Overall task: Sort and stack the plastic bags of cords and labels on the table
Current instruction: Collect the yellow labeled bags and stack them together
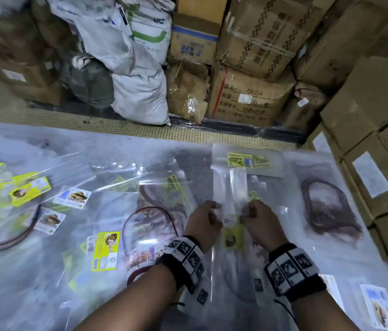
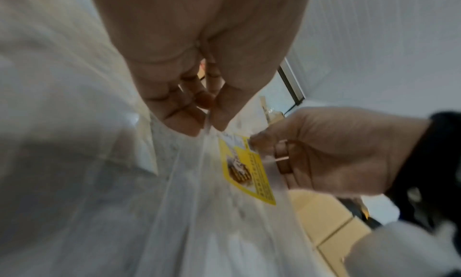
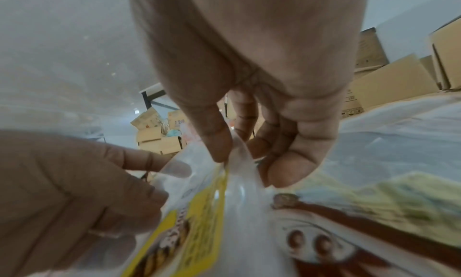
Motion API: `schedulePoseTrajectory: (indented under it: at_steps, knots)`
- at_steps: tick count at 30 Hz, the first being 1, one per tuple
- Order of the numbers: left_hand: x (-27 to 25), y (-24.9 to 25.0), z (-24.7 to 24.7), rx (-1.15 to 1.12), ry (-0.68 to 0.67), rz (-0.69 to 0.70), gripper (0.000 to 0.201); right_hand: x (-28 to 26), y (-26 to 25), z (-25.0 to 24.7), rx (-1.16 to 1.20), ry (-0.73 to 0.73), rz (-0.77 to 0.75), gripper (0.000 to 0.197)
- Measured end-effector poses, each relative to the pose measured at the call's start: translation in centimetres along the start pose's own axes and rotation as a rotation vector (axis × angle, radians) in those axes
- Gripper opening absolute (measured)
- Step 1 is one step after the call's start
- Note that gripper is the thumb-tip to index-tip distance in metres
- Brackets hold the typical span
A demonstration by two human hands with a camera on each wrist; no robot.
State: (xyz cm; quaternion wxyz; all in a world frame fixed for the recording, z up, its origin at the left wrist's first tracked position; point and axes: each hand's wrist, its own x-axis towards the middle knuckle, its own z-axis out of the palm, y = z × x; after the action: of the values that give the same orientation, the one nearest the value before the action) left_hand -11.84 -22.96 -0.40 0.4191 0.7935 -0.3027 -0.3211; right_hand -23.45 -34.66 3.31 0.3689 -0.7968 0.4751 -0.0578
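Observation:
Both hands hold one clear plastic bag (image 1: 230, 187) above the table, lifted toward the far side. My left hand (image 1: 203, 219) pinches its left edge between thumb and fingers, and my right hand (image 1: 258, 217) pinches the right edge. A yellow label (image 1: 230, 237) hangs inside the bag between the hands; another yellow label (image 1: 248, 160) sits near its far end. In the left wrist view the left hand (image 2: 207, 121) pinches the film beside the yellow label (image 2: 247, 171). The right wrist view shows the right hand (image 3: 239, 159) nipping a fold of film, with the yellow label (image 3: 199, 222) below it.
Many clear bags with brown cord coils (image 1: 326, 206) and yellow or white labels (image 1: 106, 250) cover the table (image 1: 45, 295). Stacked cardboard boxes (image 1: 367, 163) stand close on the right. More boxes (image 1: 248, 99) and white sacks (image 1: 138, 91) line the floor beyond the far edge.

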Motion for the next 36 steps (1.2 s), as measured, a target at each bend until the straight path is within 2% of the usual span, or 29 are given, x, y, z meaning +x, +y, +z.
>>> schedulePoseTrajectory:
  at_steps: [3,6,8,10,12,14,17,20,23,25,28,29,34,36]
  knots:
    - [-1.1,-0.7,-2.7,-0.078,0.028,0.022,0.017,-1.0,-2.1,1.2,0.181,-0.013,-0.058,0.012]
    - [-2.7,-1.4,-6.1,-0.074,0.046,0.054,0.011,-1.7,-4.0,3.3,0.318,-0.007,-0.097,0.015]
    - [-3.9,-2.7,-9.0,0.016,0.148,0.027,0.011,-2.1,-5.4,5.1,0.365,-0.001,-0.096,0.012]
    - [-5.7,-4.8,-12.4,0.263,0.226,-0.139,0.030,-2.6,-6.5,7.1,0.446,-0.016,-0.071,0.012]
    - [-7.8,-7.5,-15.5,0.462,0.184,-0.341,0.057,-3.1,-7.5,9.6,0.504,-0.065,-0.034,0.012]
    - [-9.6,-10.0,-17.5,0.514,0.115,-0.437,0.079,-3.7,-8.4,12.1,0.565,-0.106,0.030,0.011]
    - [-10.6,-12.2,-18.5,0.536,0.066,-0.400,0.093,-4.8,-10.1,14.7,0.682,-0.172,0.083,0.022]
    - [-10.4,-12.9,-19.5,0.526,0.082,-0.336,0.097,-5.9,-10.8,16.5,0.641,-0.171,0.001,0.049]
    - [-10.0,-13.8,-20.8,0.341,0.075,-0.318,0.109,-6.8,-11.3,17.3,0.543,-0.134,-0.085,0.044]
    - [-10.1,-14.3,-21.9,0.121,0.109,-0.295,0.106,-7.3,-11.8,17.8,0.532,-0.088,-0.104,0.042]
    - [-10.6,-14.4,-22.9,-0.139,0.173,-0.181,0.065,-8.0,-12.6,18.8,0.580,-0.022,-0.095,0.049]
    - [-10.8,-14.4,-23.2,-0.214,0.177,-0.148,0.059,-8.2,-13.0,19.3,0.625,-0.010,-0.072,0.049]
    - [-11.0,-14.2,-24.7,-0.780,0.187,-0.049,0.077,-9.8,-16.2,21.1,0.834,-0.008,-0.042,0.051]
    - [-10.9,-14.5,-25.4,-0.789,0.219,-0.046,0.069,-10.2,-17.6,21.9,0.927,-0.066,-0.037,0.046]
